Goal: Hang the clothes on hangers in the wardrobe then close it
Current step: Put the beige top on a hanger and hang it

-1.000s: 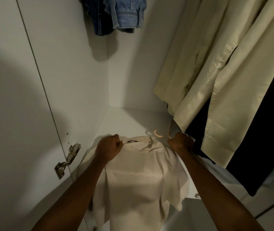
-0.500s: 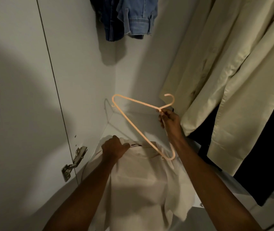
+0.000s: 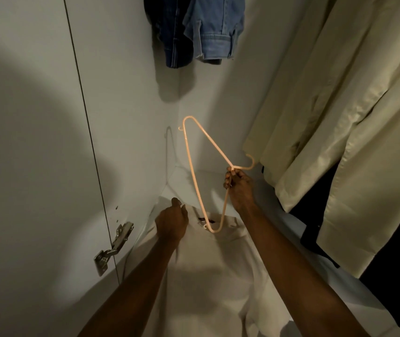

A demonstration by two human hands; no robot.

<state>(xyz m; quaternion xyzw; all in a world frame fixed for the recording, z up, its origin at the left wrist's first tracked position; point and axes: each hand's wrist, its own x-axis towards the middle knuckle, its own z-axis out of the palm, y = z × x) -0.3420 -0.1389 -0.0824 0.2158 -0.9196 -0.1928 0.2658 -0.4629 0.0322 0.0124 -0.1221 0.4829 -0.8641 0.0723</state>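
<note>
1. White wardrobe interior [image 3: 126, 113], dimly lit, seen from above; garments hang along the right side and at the top.
2. Right hand [image 3: 239, 188]: fingers curled round the neck of a peach plastic hanger [image 3: 195, 176], just under its hook. A second ago this hand was down at the collar of the cream shirt [image 3: 216, 268]; it has since lifted the hanger clear and swung it from lying nearly level to standing steeply on end.
3. The hanger's lower corner now dips at the shirt's neck opening, by a dark label; whether it is already inside the collar is hard to tell in this light.
4. Left hand [image 3: 172, 222]: fingers loosely curled at the shirt's left shoulder near the collar, apparently pinching the fabric, as it did a moment earlier.
5. The shirt lies on the white wardrobe floor [image 3: 194, 181], draped toward the viewer, not yet on the hanger.
6. Meaning: threading the hanger into the shirt seems to be starting; hanging it and closing the wardrobe remain.
7. Farther out: hanging cream shirts [image 3: 339, 132], denim garments [image 3: 201, 27], a metal door hinge [image 3: 114, 246].
</note>
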